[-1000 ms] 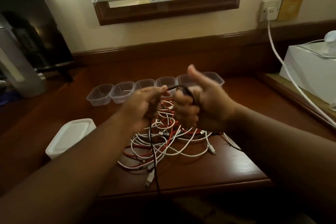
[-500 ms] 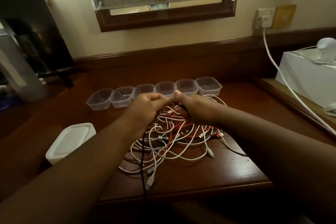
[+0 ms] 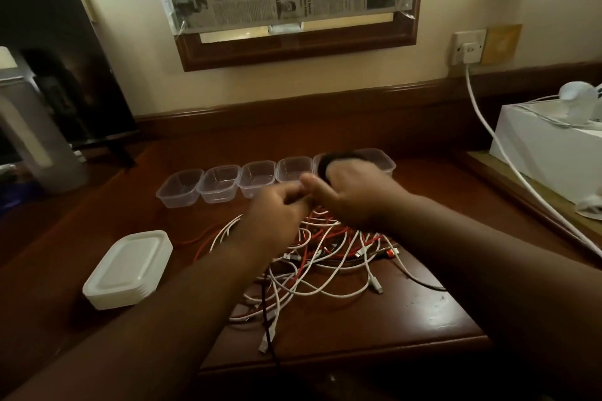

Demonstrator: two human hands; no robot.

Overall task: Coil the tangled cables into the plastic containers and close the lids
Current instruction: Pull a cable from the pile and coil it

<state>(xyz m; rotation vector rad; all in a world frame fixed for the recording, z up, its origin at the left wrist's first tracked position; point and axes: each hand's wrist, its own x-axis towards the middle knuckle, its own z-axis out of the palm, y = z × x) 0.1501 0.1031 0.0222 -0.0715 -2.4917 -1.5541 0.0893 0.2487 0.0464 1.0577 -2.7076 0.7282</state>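
Where hands meet, black cable [image 3: 332, 162] (looped).

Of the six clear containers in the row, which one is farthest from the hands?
The container at the left end of the row. It stands fully visible, with three more containers between it and the left hand; the right hand overlaps the two at the right end.

1. Desk [image 3: 423, 312]: bears everything listed below.
2. Cable tangle [image 3: 329, 267]: at the desk's centre, reaching its near edge at 6 o'clock.
3. Containers [image 3: 218, 184]: a row running side by side at 12 o'clock behind the tangle.
4. Stack of lids [image 3: 128, 268]: at 9 o'clock from the tangle, apart from it.
5. Left hand [image 3: 277, 218] and right hand [image 3: 355, 195]: above the tangle, between it and the row.
6. Box [image 3: 550, 153]: at 2 o'clock, on a side ledge.
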